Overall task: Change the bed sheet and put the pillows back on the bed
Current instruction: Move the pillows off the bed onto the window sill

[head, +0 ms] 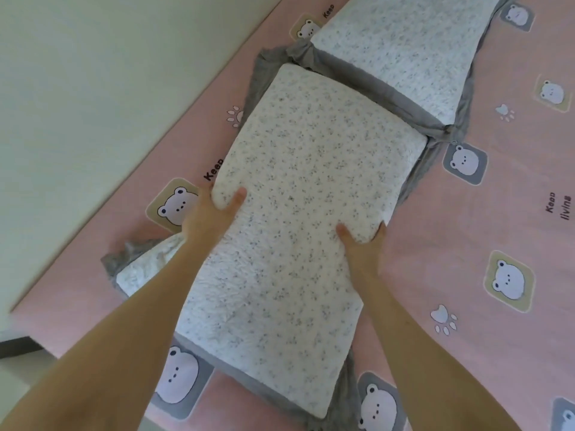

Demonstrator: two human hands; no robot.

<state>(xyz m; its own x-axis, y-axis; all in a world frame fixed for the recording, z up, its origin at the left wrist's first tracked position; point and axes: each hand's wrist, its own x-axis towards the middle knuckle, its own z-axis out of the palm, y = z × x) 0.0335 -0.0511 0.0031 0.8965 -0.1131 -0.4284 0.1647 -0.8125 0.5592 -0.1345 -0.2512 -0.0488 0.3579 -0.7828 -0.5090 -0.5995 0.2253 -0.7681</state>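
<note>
a: where's the pillow right now?
b: the speckled white pillow (298,188) lies lengthwise over the pink bear sheet (466,231). its far end is just beside a second pillow (404,57), and it overlaps a third pillow (143,269) on the left. i can't tell if its full weight is down yet.
a: and the hands?
b: the left grip (211,216) clasps the left edge, thumb on top, fingers hidden beneath. the right grip (362,244) clasps the right edge the same way.
a: how will it handle?
b: light and soft, i'd judge. the fluffy cover dents under the thumbs, so it would likely sag if held by one end. the grey frill (382,94) looks floppy, a poor hold. best to take the padded long sides, opposite each other, as here.
</note>
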